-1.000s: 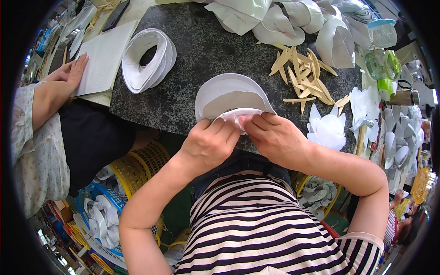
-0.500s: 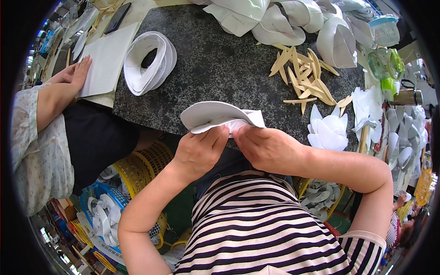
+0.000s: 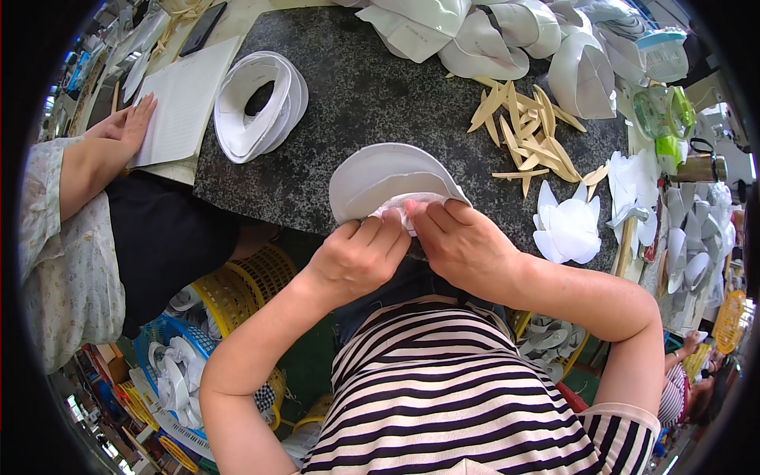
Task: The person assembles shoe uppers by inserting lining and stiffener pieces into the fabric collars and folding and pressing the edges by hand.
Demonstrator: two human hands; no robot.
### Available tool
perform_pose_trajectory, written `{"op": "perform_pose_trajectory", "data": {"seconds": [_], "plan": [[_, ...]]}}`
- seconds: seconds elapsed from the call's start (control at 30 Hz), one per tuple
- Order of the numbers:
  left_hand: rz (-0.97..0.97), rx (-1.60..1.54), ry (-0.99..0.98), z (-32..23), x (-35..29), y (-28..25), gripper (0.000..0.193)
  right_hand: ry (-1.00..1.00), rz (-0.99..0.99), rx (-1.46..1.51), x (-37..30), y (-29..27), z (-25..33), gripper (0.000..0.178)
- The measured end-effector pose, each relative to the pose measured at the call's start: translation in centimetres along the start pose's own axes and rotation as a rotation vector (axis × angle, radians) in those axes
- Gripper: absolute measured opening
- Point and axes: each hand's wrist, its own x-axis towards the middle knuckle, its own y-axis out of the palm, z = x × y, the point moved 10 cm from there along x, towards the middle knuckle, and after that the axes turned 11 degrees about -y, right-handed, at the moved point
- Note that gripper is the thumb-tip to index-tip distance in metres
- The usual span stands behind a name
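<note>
Piece in work: a curved, cap-like piece of stiff white sheet with a greyish inner face (image 3: 396, 168), tilted at the near edge of the black speckled surface (image 3: 356, 87); I cannot tell whether it touches it
Left hand (image 3: 360, 249): fingers closed together, clamped on the near edge of the white piece
Right hand (image 3: 467, 241): just beside the left, thumb and fingers pinching the same folded edge
Far left of the surface: a stack of white, oval, ring-shaped sheets (image 3: 232, 119)
Right of the piece: a loose pile of pale, slim, pointed wooden strips (image 3: 542, 145), with a cluster of white petal-shaped pieces (image 3: 568, 229) nearer the person
Far side: a heap of large, curved, glossy white pieces (image 3: 483, 51)
Left neighbour: a co-worker's hand (image 3: 138, 125) on a white paper sheet (image 3: 186, 95)
Below the surface: a yellow plastic lattice basket (image 3: 222, 299)
</note>
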Motion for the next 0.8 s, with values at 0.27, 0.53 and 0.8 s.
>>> {"op": "perform_pose_trajectory", "data": {"seconds": [0.27, 0.53, 0.8], "plan": [[-0.015, 0.052, -0.090, -0.4, 0.2, -0.2, 0.034, -0.080, 0.103, -0.050, 0.1, 0.4, 0.7, 0.038], [0.004, 0.083, -0.002, 0.0, -0.5, -2.6, 0.035, -0.081, -0.044, -0.053, -0.6, -0.4, 0.0, 0.035], [0.149, 0.162, -0.164, -0.9, 0.0, -0.3, 0.028, -0.425, 0.246, -0.210, -1.1, 2.3, 1.9, 0.034]]}}
